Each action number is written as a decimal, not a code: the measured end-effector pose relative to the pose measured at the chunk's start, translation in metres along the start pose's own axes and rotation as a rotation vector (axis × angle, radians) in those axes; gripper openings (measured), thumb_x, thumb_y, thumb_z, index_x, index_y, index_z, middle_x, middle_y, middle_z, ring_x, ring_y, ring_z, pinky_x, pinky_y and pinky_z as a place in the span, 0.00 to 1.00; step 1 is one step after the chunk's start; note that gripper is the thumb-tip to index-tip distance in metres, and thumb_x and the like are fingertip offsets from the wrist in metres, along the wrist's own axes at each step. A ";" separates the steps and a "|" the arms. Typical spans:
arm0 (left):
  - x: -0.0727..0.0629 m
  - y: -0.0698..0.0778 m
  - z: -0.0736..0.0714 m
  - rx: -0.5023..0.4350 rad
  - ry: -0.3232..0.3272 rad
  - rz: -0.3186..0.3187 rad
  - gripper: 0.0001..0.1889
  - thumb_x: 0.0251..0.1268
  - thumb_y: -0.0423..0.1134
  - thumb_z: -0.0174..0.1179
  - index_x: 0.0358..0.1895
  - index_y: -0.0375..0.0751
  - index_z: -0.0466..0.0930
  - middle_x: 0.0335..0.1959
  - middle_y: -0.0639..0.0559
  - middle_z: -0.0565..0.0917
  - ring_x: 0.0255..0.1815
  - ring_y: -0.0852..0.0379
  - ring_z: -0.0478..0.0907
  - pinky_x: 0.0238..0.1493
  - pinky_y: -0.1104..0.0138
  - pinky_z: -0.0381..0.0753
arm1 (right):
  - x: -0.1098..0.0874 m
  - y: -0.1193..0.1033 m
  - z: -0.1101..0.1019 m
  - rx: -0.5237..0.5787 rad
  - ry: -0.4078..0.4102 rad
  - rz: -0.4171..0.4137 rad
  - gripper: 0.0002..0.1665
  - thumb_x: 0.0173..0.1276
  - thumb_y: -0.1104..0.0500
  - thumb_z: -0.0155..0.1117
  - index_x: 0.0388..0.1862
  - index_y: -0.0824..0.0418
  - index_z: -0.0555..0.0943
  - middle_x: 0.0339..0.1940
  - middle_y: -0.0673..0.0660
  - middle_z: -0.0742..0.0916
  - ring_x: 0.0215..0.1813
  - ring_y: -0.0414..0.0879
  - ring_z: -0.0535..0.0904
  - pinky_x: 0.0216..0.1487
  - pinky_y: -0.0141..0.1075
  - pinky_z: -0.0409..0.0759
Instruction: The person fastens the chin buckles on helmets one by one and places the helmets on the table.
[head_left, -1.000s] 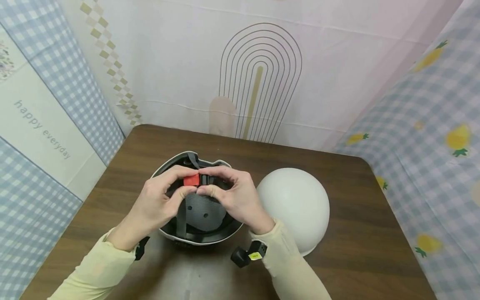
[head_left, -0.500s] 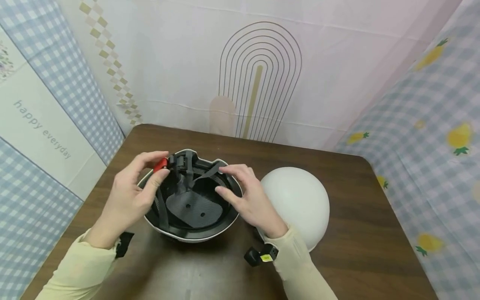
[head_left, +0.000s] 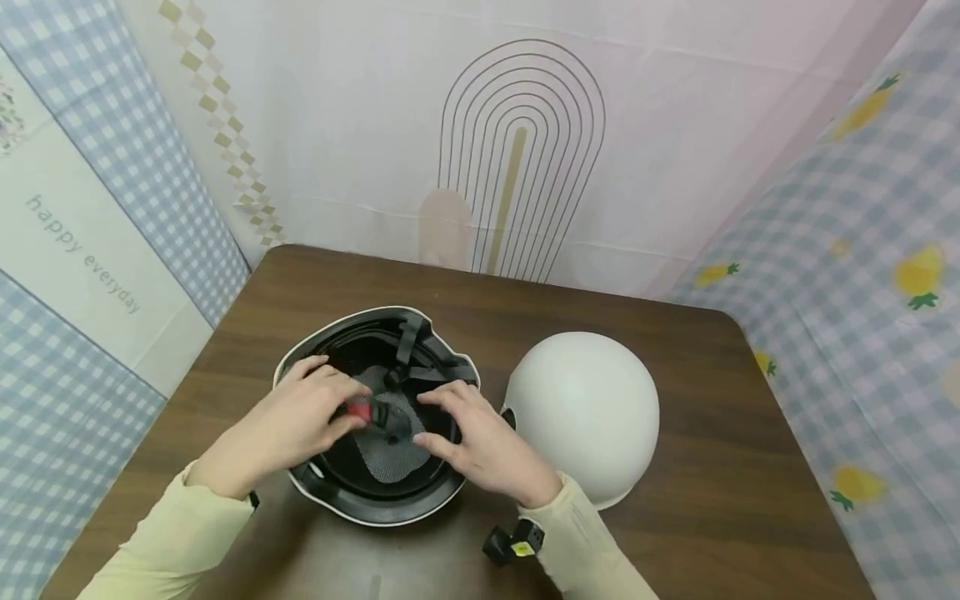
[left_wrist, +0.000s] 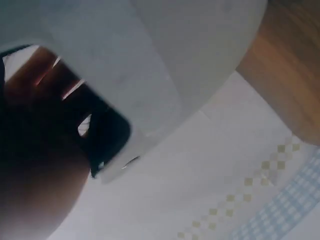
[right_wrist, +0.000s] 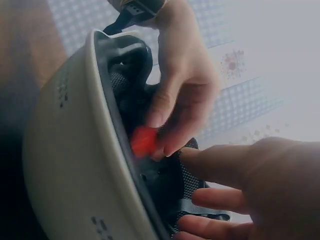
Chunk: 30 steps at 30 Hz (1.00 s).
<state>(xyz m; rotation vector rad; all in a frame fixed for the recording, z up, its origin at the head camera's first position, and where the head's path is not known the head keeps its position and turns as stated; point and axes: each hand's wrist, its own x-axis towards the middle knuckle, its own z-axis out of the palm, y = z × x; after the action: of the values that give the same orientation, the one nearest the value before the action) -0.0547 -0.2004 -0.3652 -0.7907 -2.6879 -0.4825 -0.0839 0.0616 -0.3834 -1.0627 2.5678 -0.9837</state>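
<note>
Here's the left hand (head_left: 288,421), thumb and fingers pinching the red buckle (head_left: 360,409), down inside the upturned helmet (head_left: 367,507)! Across from it, well separated, the right hand (head_left: 487,442) spreads thumb and fingers over the helmet's right side, near a dark strap (head_left: 408,337); whether it touches, one cannot tell. Just right of the helmet on the worktop (head_left: 712,467), a white dome (head_left: 588,408).

Red buckle (right_wrist: 144,141), black-lined white helmet (right_wrist: 65,140), white second helmet (head_left: 585,408), brown table (head_left: 720,425), blue-and-white checked cloth (head_left: 90,83).
</note>
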 end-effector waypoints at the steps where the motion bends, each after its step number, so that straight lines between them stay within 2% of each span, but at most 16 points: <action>1: -0.004 0.000 0.000 -0.011 0.016 0.010 0.17 0.53 0.40 0.72 0.45 0.38 0.83 0.48 0.45 0.83 0.51 0.44 0.77 0.64 0.45 0.59 | -0.001 0.000 0.002 -0.002 0.011 -0.001 0.30 0.70 0.41 0.60 0.65 0.54 0.74 0.60 0.46 0.75 0.63 0.42 0.69 0.63 0.42 0.69; 2: -0.008 0.000 -0.002 -0.019 0.062 0.005 0.19 0.55 0.42 0.70 0.48 0.37 0.82 0.52 0.41 0.81 0.56 0.41 0.74 0.66 0.44 0.56 | -0.001 -0.001 0.003 -0.004 0.019 0.001 0.29 0.70 0.41 0.60 0.65 0.54 0.74 0.60 0.46 0.75 0.63 0.42 0.69 0.63 0.42 0.69; 4: -0.019 0.000 -0.006 -0.054 0.201 -0.055 0.25 0.61 0.48 0.65 0.55 0.34 0.78 0.63 0.36 0.73 0.64 0.36 0.66 0.69 0.43 0.50 | -0.003 -0.001 0.006 0.000 0.038 -0.001 0.29 0.70 0.42 0.60 0.64 0.54 0.74 0.60 0.46 0.74 0.64 0.43 0.68 0.63 0.44 0.69; 5: -0.026 0.000 -0.008 -0.090 0.275 -0.116 0.28 0.63 0.49 0.63 0.59 0.33 0.75 0.67 0.35 0.69 0.67 0.34 0.61 0.68 0.42 0.48 | -0.004 -0.001 0.007 -0.003 0.047 -0.004 0.28 0.70 0.43 0.60 0.64 0.54 0.75 0.60 0.46 0.74 0.64 0.43 0.68 0.64 0.45 0.68; 7: -0.042 0.000 -0.012 -0.180 0.361 -0.313 0.32 0.68 0.50 0.59 0.67 0.32 0.66 0.70 0.33 0.61 0.68 0.32 0.56 0.67 0.39 0.49 | -0.006 -0.001 0.009 -0.015 0.075 -0.014 0.27 0.70 0.44 0.61 0.63 0.54 0.75 0.60 0.47 0.74 0.65 0.43 0.67 0.64 0.45 0.66; 8: -0.050 0.000 -0.014 -0.229 0.359 -0.425 0.33 0.71 0.51 0.56 0.70 0.32 0.62 0.70 0.31 0.59 0.67 0.30 0.56 0.65 0.38 0.51 | -0.006 -0.001 0.010 -0.025 0.093 -0.022 0.26 0.70 0.45 0.62 0.63 0.54 0.76 0.60 0.47 0.74 0.64 0.43 0.66 0.64 0.46 0.66; 10: -0.063 -0.001 -0.015 -0.332 0.276 -0.621 0.33 0.75 0.50 0.50 0.72 0.31 0.56 0.69 0.28 0.61 0.66 0.28 0.58 0.61 0.36 0.56 | -0.005 -0.003 0.011 -0.038 0.125 -0.045 0.26 0.70 0.46 0.63 0.62 0.55 0.76 0.60 0.48 0.73 0.63 0.43 0.66 0.63 0.45 0.66; 12: -0.070 -0.003 -0.014 -0.418 0.132 -0.758 0.29 0.79 0.51 0.41 0.70 0.31 0.60 0.61 0.28 0.69 0.60 0.30 0.67 0.56 0.39 0.65 | -0.004 -0.008 0.012 -0.051 0.143 -0.077 0.26 0.69 0.45 0.63 0.61 0.55 0.77 0.60 0.49 0.73 0.62 0.43 0.66 0.62 0.43 0.67; 13: -0.072 -0.004 -0.013 -0.440 0.067 -0.791 0.29 0.79 0.53 0.37 0.68 0.31 0.63 0.56 0.29 0.75 0.56 0.33 0.72 0.54 0.42 0.69 | -0.004 -0.012 0.013 -0.059 0.141 -0.098 0.26 0.69 0.44 0.63 0.61 0.55 0.77 0.61 0.49 0.74 0.61 0.43 0.66 0.61 0.43 0.67; 15: -0.074 -0.006 -0.010 -0.491 0.002 -0.818 0.30 0.80 0.54 0.34 0.62 0.32 0.71 0.47 0.34 0.82 0.47 0.43 0.79 0.49 0.54 0.75 | -0.003 -0.022 0.017 -0.089 0.112 -0.139 0.29 0.69 0.40 0.61 0.62 0.54 0.76 0.61 0.49 0.74 0.60 0.43 0.66 0.60 0.41 0.68; 17: -0.073 -0.006 -0.008 -0.536 0.013 -0.828 0.30 0.79 0.55 0.34 0.56 0.32 0.76 0.41 0.40 0.84 0.39 0.54 0.81 0.43 0.63 0.77 | -0.003 -0.033 0.025 -0.151 0.066 -0.194 0.33 0.67 0.34 0.58 0.63 0.52 0.75 0.61 0.48 0.74 0.59 0.43 0.66 0.59 0.40 0.68; 19: -0.071 -0.004 -0.008 -0.565 0.053 -0.829 0.29 0.79 0.54 0.36 0.55 0.32 0.78 0.40 0.42 0.85 0.36 0.59 0.81 0.39 0.69 0.78 | -0.003 -0.044 0.033 -0.230 0.023 -0.257 0.38 0.64 0.30 0.58 0.64 0.51 0.74 0.61 0.47 0.74 0.57 0.42 0.67 0.57 0.37 0.68; 22: -0.066 0.000 -0.009 -0.590 0.074 -0.830 0.29 0.79 0.55 0.37 0.55 0.31 0.77 0.40 0.41 0.85 0.35 0.58 0.83 0.39 0.69 0.79 | -0.001 -0.055 0.048 -0.356 0.002 -0.329 0.40 0.61 0.31 0.62 0.64 0.52 0.73 0.57 0.46 0.75 0.53 0.41 0.67 0.51 0.34 0.68; 25: -0.063 0.005 -0.009 -0.566 0.060 -0.827 0.29 0.79 0.55 0.37 0.58 0.34 0.76 0.42 0.40 0.86 0.38 0.56 0.82 0.41 0.68 0.78 | 0.003 -0.058 0.056 -0.401 0.000 -0.334 0.36 0.62 0.38 0.67 0.63 0.55 0.72 0.51 0.47 0.77 0.48 0.41 0.68 0.47 0.32 0.68; 30: -0.064 0.010 -0.007 -0.571 0.078 -0.787 0.27 0.80 0.53 0.37 0.62 0.36 0.74 0.50 0.40 0.83 0.39 0.54 0.83 0.41 0.68 0.78 | 0.007 -0.057 0.061 -0.290 0.060 -0.284 0.28 0.66 0.51 0.65 0.62 0.60 0.74 0.46 0.49 0.78 0.47 0.40 0.71 0.49 0.30 0.71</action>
<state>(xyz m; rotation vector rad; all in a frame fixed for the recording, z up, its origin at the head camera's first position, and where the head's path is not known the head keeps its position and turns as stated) 0.0034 -0.2252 -0.3799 0.2348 -2.7123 -1.4546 -0.0325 -0.0044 -0.3922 -1.5295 2.7187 -0.7193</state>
